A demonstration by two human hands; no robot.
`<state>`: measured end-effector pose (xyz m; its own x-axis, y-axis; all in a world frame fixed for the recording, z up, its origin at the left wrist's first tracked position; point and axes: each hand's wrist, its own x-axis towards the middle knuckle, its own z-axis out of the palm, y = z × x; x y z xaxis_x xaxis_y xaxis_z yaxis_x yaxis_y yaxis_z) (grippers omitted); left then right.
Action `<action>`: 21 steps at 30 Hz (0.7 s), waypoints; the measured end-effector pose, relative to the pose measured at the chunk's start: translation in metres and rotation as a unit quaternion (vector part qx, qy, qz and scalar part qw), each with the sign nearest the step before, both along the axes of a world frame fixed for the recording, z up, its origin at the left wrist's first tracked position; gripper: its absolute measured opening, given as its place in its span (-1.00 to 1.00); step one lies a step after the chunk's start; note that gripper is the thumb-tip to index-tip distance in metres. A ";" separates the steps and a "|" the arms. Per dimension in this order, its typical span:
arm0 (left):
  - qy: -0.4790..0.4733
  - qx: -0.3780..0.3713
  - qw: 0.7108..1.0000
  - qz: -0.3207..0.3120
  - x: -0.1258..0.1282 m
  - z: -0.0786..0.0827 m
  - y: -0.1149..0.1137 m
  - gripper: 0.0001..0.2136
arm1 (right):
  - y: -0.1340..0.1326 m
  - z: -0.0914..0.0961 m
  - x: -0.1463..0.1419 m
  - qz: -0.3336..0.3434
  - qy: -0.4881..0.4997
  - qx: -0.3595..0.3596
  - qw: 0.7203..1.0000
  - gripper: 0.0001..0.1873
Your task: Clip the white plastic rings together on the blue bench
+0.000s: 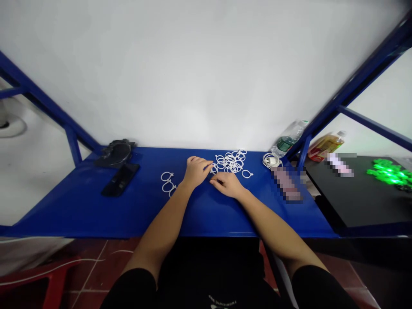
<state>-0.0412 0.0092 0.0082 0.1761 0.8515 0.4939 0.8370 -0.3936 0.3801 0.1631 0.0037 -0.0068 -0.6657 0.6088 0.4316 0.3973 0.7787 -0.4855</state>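
Between my hands is a white curtain ring (214, 168) with a small eyelet. My left hand (197, 171) reaches over the table from the left, fingers bent together, its fingertips at the edge of this ring. Just below and to the right, my right hand (228, 183) has thumb and fingers curled together; whatever lies in its pinch is hidden. A loose pile of similar white rings (232, 161) lies behind my right hand. One single ring (247, 174) sits apart on the right. Several more rings (168, 186) lie left of my left forearm, partly covered by it.
The blue table (212, 214) stands against a white wall, with blue metal bars on both sides. On the left lie a black phone (120, 179) and a dark object (117, 153). On the right are a coiled white cable (272, 160), a plastic bottle (286, 141) and a blurred-out item (287, 184).
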 end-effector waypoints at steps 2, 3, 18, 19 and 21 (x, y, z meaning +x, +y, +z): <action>0.005 -0.052 0.998 0.022 -0.016 0.005 0.000 -0.74 | 0.002 0.000 0.001 -0.006 -0.006 -0.003 1.000 -0.81; 0.009 -0.082 0.996 0.035 -0.027 0.007 0.000 -0.71 | 0.003 0.001 0.002 -0.012 -0.007 -0.005 1.000 -0.82; 0.006 -0.166 0.985 -0.044 -0.051 -0.009 0.006 -0.92 | 0.009 -0.001 0.005 -0.041 -0.018 -0.033 0.998 -0.83; -0.007 -0.154 0.986 -0.060 -0.042 -0.005 0.004 -0.89 | 0.009 -0.001 0.005 -0.052 -0.011 -0.036 0.998 -0.80; -0.028 -0.120 0.988 -0.095 -0.025 0.004 -0.002 -0.86 | 0.010 -0.002 0.006 -0.075 0.003 -0.041 0.996 -0.74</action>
